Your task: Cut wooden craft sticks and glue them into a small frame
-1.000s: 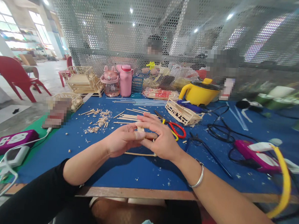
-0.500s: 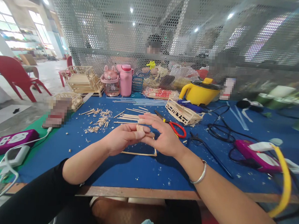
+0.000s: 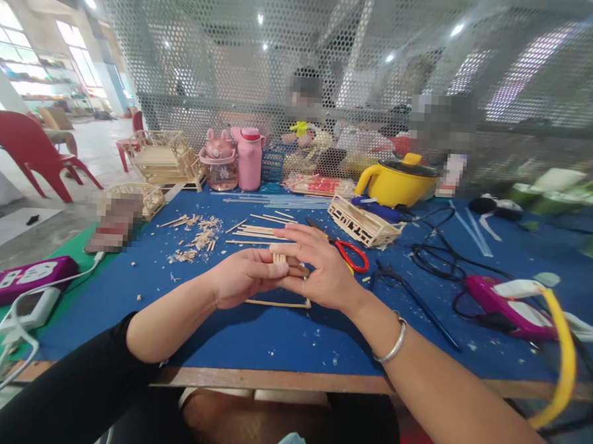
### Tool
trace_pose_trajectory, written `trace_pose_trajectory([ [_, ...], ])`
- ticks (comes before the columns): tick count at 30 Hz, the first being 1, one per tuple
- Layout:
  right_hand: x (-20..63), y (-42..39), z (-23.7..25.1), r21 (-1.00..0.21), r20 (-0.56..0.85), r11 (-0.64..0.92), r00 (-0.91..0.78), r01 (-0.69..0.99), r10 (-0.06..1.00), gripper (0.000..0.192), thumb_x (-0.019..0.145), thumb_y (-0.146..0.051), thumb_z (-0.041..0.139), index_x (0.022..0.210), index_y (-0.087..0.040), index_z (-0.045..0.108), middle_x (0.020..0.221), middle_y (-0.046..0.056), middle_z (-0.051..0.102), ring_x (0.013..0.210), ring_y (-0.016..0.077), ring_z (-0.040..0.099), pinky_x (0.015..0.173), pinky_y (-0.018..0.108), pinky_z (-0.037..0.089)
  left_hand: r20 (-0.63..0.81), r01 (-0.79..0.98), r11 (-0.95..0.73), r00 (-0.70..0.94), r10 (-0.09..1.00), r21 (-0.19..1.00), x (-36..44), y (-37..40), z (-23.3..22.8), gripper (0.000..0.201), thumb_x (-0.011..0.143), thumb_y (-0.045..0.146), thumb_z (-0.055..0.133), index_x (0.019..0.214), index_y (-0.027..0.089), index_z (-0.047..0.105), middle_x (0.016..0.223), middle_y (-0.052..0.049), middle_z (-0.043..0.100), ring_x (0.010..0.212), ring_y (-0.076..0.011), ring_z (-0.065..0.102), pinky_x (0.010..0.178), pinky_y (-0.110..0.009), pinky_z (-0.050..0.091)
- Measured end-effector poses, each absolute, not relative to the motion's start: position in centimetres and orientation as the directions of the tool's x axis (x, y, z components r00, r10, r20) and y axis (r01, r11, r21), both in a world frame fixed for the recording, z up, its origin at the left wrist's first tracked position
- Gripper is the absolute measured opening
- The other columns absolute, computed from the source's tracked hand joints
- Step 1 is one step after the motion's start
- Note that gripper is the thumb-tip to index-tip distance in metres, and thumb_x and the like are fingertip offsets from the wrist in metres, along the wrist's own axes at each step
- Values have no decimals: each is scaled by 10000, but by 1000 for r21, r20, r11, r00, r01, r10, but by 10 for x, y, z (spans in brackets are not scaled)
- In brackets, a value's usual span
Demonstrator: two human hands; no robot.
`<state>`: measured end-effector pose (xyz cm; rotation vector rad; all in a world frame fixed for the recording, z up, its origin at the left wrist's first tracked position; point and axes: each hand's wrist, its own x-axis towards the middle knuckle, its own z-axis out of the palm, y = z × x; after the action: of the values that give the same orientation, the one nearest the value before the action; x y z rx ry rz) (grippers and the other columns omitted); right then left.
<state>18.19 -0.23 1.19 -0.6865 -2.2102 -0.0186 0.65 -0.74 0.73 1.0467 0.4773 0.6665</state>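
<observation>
You are pinching a small bundle of short wooden sticks (image 3: 279, 257) between your left hand (image 3: 244, 277) and right hand (image 3: 319, 266), fingertips pressed together around it. Keep the stick ends level above the thin stick frame (image 3: 278, 304) lying just below your fingers.

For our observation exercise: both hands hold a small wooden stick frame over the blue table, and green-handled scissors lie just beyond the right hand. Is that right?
Not quite. The head view shows the scissors have red handles, not green. The rest stands: the left hand and right hand hold the small wooden stick frame over the blue table, and the scissors lie just beyond the right hand.
</observation>
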Motion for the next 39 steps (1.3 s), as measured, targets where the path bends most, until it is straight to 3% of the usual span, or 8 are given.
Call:
trace_pose_trajectory([
  [6,177,-4,8,-155,750,849,-499,504,434,322,677,-205,665,998,-237,666,1149,42,668,1156,227,542,1021,467,355,-23,-282,318,714,699,905,8,-9,7,266,749,268,683,968,116,686,986,-130,710,948,-225,646,924,-351,405],
  [12,177,-6,12,-273,732,830,-455,486,507,343,675,-226,687,1017,-245,667,1124,37,680,1162,230,543,994,465,400,-2,-284,333,758,653,899,1,-9,13,400,778,265,662,1158,163,587,1118,-143,665,1058,-256,608,950,-394,395],
  [17,180,-4,12,-303,748,817,-409,490,523,349,692,-256,704,1039,-241,662,1132,38,676,1175,235,528,983,473,416,-57,-331,359,661,748,873,-4,-6,18,420,829,428,574,1175,190,559,1063,-123,683,936,-212,653,842,-337,468],
  [19,181,-3,11,-296,738,808,-415,510,532,364,690,-263,712,1050,-246,660,1146,33,669,1180,238,522,984,476,414,-41,-352,320,614,789,880,-2,-6,19,441,806,351,624,1207,192,532,1007,-103,696,904,-198,662,810,-312,479],
  [22,180,-2,9,-281,734,808,-427,518,529,374,689,-295,729,1053,-239,663,1149,39,667,1176,239,523,980,469,418,-17,-352,246,542,840,903,2,-8,18,669,733,216,709,1328,177,406,906,-78,707,877,-195,671,793,-303,486],
  [28,177,1,5,-279,732,804,-425,525,532,374,690,-348,741,1044,-251,669,1129,40,677,1161,242,538,977,468,416,-12,-315,177,460,888,933,4,-9,16,910,715,165,728,1445,137,186,713,-23,701,759,-159,676,778,-294,494],
  [36,174,-2,5,-205,784,817,-409,539,467,347,712,-379,723,1018,-226,670,1098,65,690,1124,250,561,961,475,417,36,-231,68,416,909,971,6,-11,17,928,713,219,738,1453,150,183,724,-27,711,729,-137,661,745,-266,486],
  [39,175,-1,5,-215,781,817,-408,535,472,431,700,-419,726,1074,-220,644,1121,72,677,1133,247,550,961,464,424,37,-260,70,385,922,963,7,-9,16,948,706,233,746,1455,161,170,749,-39,719,745,-150,665,720,-265,488],
])
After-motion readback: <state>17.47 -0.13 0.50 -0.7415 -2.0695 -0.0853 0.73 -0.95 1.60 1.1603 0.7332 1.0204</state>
